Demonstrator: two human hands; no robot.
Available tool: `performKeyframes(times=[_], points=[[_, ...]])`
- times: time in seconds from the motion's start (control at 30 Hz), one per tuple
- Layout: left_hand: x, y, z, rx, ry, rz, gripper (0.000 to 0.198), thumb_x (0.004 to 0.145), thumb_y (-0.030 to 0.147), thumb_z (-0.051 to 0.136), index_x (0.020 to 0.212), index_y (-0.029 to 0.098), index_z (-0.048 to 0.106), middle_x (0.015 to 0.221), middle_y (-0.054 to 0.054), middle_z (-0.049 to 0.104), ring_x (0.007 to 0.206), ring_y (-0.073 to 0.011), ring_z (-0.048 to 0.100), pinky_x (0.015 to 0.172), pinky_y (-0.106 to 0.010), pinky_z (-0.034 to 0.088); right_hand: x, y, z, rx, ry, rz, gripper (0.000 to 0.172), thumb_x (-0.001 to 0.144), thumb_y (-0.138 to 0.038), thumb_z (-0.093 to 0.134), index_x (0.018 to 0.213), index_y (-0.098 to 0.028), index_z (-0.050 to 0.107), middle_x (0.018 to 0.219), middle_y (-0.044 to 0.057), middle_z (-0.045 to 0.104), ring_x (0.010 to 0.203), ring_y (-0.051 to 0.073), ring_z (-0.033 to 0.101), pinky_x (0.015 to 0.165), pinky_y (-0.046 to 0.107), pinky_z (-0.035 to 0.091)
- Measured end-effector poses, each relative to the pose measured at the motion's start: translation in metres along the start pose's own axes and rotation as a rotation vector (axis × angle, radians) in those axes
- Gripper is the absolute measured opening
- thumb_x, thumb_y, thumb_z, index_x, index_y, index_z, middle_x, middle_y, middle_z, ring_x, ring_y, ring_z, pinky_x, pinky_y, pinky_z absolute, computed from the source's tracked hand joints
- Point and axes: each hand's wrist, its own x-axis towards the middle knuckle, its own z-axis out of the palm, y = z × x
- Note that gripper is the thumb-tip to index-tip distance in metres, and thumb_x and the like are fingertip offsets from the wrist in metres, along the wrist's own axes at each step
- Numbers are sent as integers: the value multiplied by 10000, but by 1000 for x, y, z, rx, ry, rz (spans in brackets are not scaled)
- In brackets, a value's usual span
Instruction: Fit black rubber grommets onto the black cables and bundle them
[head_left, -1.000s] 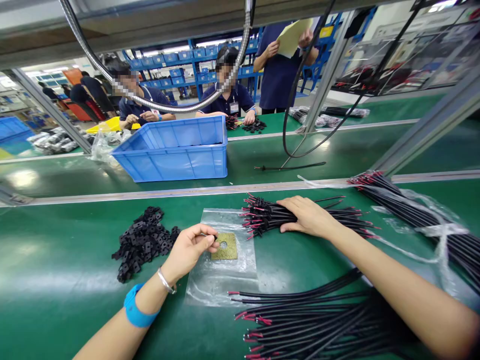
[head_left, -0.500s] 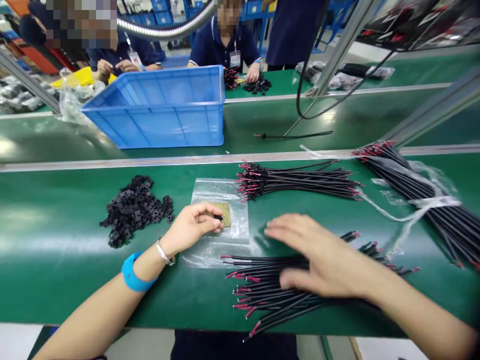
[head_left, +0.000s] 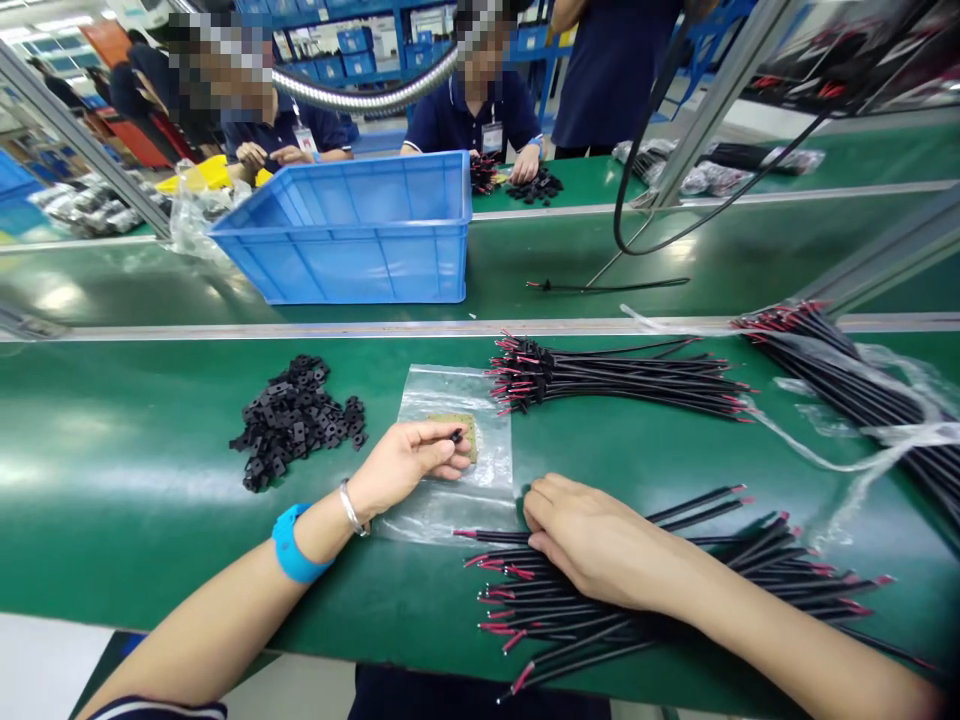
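My left hand (head_left: pixel 418 457) pinches a small black plastic clip (head_left: pixel 456 436) between thumb and fingertips. It hovers over a clear plastic bag (head_left: pixel 450 385) with a yellowish-green pad (head_left: pixel 469 425) on it. To the left of that hand lies a heap of similar black plastic clips (head_left: pixel 292 420). My right hand (head_left: pixel 585 540) rests at the upper edge of a loose pile of black cables (head_left: pixel 555 625) with red wire ends. Its thumb and fingers are closed around a black cable (head_left: pixel 491 537), whose red-tipped end sticks out to the left.
Behind the bag lies a bundle of cables with clips fitted (head_left: pixel 630 380). A tied cable bundle (head_left: pixel 847 380) is at the right. A blue bin (head_left: pixel 352 250) and a single cable (head_left: pixel 615 287) sit beyond the metal rail. Co-workers sit across the line; a hanging black cord (head_left: pixel 619 200) loops down.
My right hand has come down from above the pile, its spread fingers closing on a cable. My left hand still holds the clip. The view has shifted, so the scene sits farther right.
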Motion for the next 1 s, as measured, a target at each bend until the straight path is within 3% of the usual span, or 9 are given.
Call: performKeyframes(times=[0.17, 0.23, 0.33, 0.43, 0.53, 0.67, 0.73, 0.8, 1.0], points=[[2, -3, 2, 27, 16, 46, 335, 745, 378, 749, 922, 124, 623, 781, -77, 749, 672, -163, 711, 626, -283, 572, -12, 8, -24, 181, -20, -37, 84, 929, -176, 453, 859, -220, 468, 803, -3, 587, 714, 153, 546, 656, 273, 446], [4, -6, -1, 116, 41, 108, 273, 768, 353, 727, 885, 131, 619, 757, -69, 744, 657, -161, 705, 629, -286, 570, -16, 12, -36, 247, 79, -41, 93, 960, -213, 413, 890, -234, 469, 789, -25, 587, 686, 135, 544, 639, 260, 436], [7, -8, -6, 410, 100, 252, 176, 852, 290, 627, 946, 148, 669, 792, -64, 748, 688, -159, 701, 687, -305, 569, -12, 14, -48, 263, 368, -15, 105, 976, -250, 403, 957, -235, 505, 798, -25, 602, 675, 119, 558, 644, 247, 441], [7, -9, -9, 870, 152, 531, 193, 908, 242, 534, 994, 189, 698, 917, -68, 747, 837, -180, 693, 784, -334, 549, -3, 14, -42, 200, 658, -20, 141, 969, -239, 433, 1044, -214, 551, 849, 3, 626, 717, 117, 591, 664, 236, 456], [6, -9, -5, 1269, 125, 785, 190, 909, 231, 527, 957, 187, 706, 964, -75, 721, 892, -204, 653, 817, -359, 520, 6, 18, -25, 119, 803, -70, 150, 950, -201, 466, 1047, -181, 579, 839, 26, 626, 742, 132, 604, 678, 245, 469], [6, -5, 5, 1472, 29, 797, 174, 891, 219, 542, 862, 173, 707, 922, -84, 689, 859, -220, 597, 766, -368, 495, 6, 23, -10, 103, 853, -73, 129, 924, -172, 492, 1004, -162, 593, 848, 41, 633, 747, 139, 610, 685, 252, 481], [6, -3, 9, 1415, 17, 758, 149, 875, 198, 546, 837, 174, 688, 926, -84, 683, 884, -231, 584, 792, -392, 480, 5, 23, -7, 94, 863, -73, 154, 921, -168, 494, 1034, -157, 599, 842, 39, 635, 729, 134, 611, 668, 246, 480], [6, -3, 11, 1198, 56, 676, 108, 860, 180, 547, 810, 176, 643, 953, -82, 686, 922, -231, 593, 837, -408, 470, 4, 22, -5, 74, 863, -83, 174, 920, -178, 505, 1059, -159, 608, 801, 26, 625, 683, 128, 601, 638, 242, 470], [-2, -3, 19, 110, 121, 186, 210, 868, 301, 580, 740, 174, 473, 1022, -110, 710, 777, -173, 687, 705, -322, 532, 8, 16, 10, 32, 836, -147, 141, 927, -183, 519, 1009, -177, 634, 720, 6, 594, 589, 112, 541, 567, 239, 418]])
